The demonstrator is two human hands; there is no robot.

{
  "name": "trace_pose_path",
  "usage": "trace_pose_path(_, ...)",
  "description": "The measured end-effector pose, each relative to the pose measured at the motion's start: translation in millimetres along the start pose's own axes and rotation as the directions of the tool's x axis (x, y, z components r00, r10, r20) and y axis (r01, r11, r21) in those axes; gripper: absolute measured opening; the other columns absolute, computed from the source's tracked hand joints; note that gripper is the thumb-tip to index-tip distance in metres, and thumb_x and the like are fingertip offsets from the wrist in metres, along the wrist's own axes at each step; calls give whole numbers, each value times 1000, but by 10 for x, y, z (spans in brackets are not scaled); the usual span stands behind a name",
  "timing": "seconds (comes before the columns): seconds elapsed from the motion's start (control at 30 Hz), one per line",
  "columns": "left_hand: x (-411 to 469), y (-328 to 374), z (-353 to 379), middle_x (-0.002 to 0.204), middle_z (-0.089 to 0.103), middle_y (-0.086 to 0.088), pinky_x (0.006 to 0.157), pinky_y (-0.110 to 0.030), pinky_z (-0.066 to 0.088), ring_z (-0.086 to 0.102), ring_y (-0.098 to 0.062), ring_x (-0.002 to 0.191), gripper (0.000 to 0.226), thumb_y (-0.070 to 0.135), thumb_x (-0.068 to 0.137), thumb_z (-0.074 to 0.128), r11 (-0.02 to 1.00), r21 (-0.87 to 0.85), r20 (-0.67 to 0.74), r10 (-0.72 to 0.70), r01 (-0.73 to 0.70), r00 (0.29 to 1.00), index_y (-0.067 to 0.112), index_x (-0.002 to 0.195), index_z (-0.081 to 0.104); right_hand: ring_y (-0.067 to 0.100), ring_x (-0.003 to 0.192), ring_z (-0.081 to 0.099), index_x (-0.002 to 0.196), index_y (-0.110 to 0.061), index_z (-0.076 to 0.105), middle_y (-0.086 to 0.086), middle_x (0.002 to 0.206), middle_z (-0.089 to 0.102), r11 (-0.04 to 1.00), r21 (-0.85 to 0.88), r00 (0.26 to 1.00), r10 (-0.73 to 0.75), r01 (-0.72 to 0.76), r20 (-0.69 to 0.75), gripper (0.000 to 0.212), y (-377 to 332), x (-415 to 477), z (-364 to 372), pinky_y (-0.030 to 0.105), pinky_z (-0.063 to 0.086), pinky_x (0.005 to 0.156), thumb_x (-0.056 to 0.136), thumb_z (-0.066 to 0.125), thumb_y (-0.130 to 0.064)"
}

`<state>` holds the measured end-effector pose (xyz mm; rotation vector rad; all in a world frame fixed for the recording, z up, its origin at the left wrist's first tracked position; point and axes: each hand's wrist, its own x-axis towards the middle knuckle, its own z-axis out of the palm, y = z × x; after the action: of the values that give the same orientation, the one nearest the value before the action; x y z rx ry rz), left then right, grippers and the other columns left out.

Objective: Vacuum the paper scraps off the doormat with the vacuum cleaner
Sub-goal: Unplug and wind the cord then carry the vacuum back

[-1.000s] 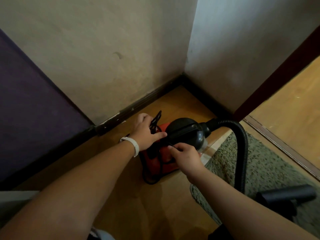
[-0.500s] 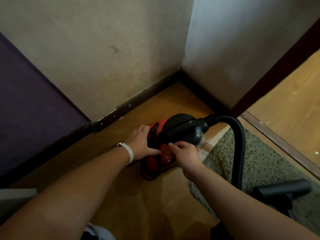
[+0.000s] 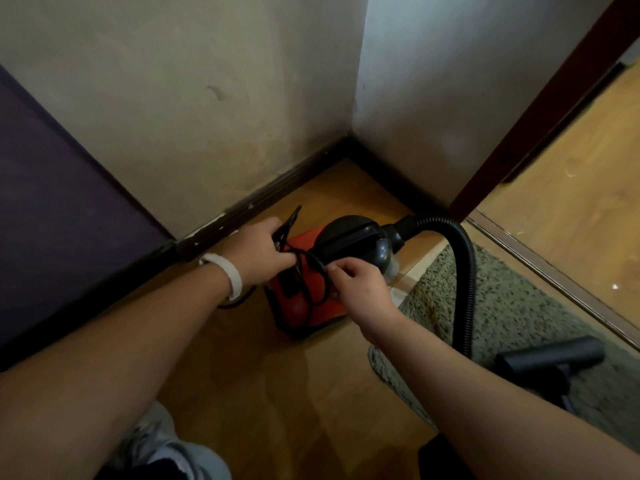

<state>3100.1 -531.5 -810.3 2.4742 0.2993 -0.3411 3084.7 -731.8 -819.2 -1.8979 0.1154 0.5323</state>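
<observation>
A small red and black vacuum cleaner (image 3: 349,237) sits on the wooden floor in the wall corner. Its black ribbed hose (image 3: 465,271) arcs right and down to a black floor nozzle (image 3: 550,358) lying on the green doormat (image 3: 519,306). My left hand (image 3: 259,251) grips the black power cord (image 3: 304,268) and its plug above the red body. My right hand (image 3: 360,289) pinches a loop of the same cord just below the black handle. Small white scraps (image 3: 615,286) lie on the floor to the right of the mat.
Two walls with dark skirting (image 3: 277,188) close the corner behind the vacuum. A dark purple panel (image 3: 52,202) stands at the left. A dark door frame (image 3: 540,109) and a floor threshold strip (image 3: 554,275) border the mat on the right. My shoe (image 3: 156,441) is at the bottom.
My left hand has lifted off the red body, pulling the cord and plug up and left. My right hand now pinches a cord loop instead of resting on the body.
</observation>
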Motion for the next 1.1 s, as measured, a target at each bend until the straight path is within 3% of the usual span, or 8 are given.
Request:
trace_pose_path(0.1,113,424,-155,80,63,2,63,-38,56,63,-21,71,35,46,73,72,984,171,32,38,-43,999,21,92,54,29,77,66,89,-20,69,15,84,70,993,116,997,-28,36,-72,28,-59,-19,-96,52,55,73,102,48,-34)
trace_pose_path(0.23,259,879,-83,80,62,3,59,-34,49,60,-20,70,31,42,67,72,983,155,-52,105,-96,993,23,82,52,19,72,65,90,-15,64,3,76,65,982,175,990,-55,78,-131,23,-139,45,-264,40,55,72,103,49,-26)
trace_pose_path(0.37,372,1143,220,83,56,6,57,-31,41,57,-19,74,38,43,72,71,950,195,-54,259,-245,964,23,94,47,15,64,59,98,-14,68,3,72,62,974,224,980,37,8,-195,17,-96,241,-483,28,51,58,101,51,-19)
trace_pose_path(0.47,453,1186,403,114,55,-3,80,-38,44,55,-27,107,60,53,74,71,844,416,-34,388,-340,921,21,120,50,18,63,58,103,-9,68,6,73,61,965,250,977,124,-78,-172,16,36,328,-585,28,49,55,97,53,-10)
trace_pose_path(0.57,525,1120,532,124,53,-6,90,-43,40,50,-31,116,60,51,76,68,781,519,120,337,-348,934,23,125,47,19,62,59,95,-10,68,7,74,62,958,268,985,139,-106,-107,14,152,319,-642,28,50,56,93,55,-3)
trace_pose_path(0.73,604,1129,553,97,61,-4,67,-35,45,58,-28,82,34,35,81,63,885,398,185,179,-240,966,21,108,49,20,74,67,99,-15,69,5,84,69,985,153,997,74,-79,37,12,231,330,-814,36,59,70,95,62,-24)
trace_pose_path(0.87,598,1161,628,79,54,1,54,-32,41,52,-19,65,24,33,83,59,906,406,106,81,-118,991,22,100,47,14,73,66,101,-16,68,2,85,68,996,61,995,60,-66,83,23,362,374,-1152,32,57,70,95,63,-38)
trace_pose_path(1.1,546,1236,724,70,45,1,50,-30,29,42,-19,57,26,35,86,58,825,554,-3,138,-113,990,18,99,44,16,80,65,110,-17,58,0,96,66,911,-368,963,98,-188,-251,29,1000,515,-1942,34,56,71,93,65,-39)
